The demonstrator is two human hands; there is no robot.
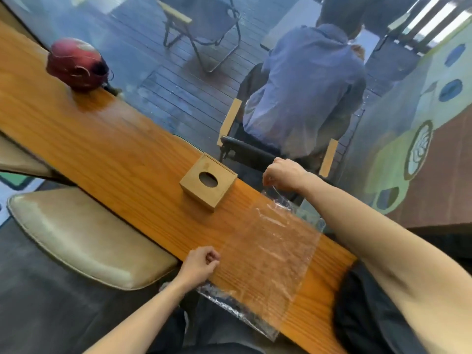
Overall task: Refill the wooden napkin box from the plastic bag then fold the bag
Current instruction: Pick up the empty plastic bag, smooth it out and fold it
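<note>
A clear plastic bag (265,254) lies spread flat across the narrow wooden counter (102,139), its near end hanging over the counter's edge. My right hand (283,173) pinches the bag's far corner and lifts it slightly above the counter. My left hand (201,261) pinches the bag's left edge near the front of the counter. The wooden napkin box (208,185) stands just left of the bag, lid on; the oval hole in its top looks dark, and its contents are hidden.
A red helmet (76,63) rests on the counter at the far left. A beige cushioned stool (84,238) stands beside me on the left. Beyond the window glass a person in a blue shirt (306,93) sits on a chair, with a folding chair (204,29) further back.
</note>
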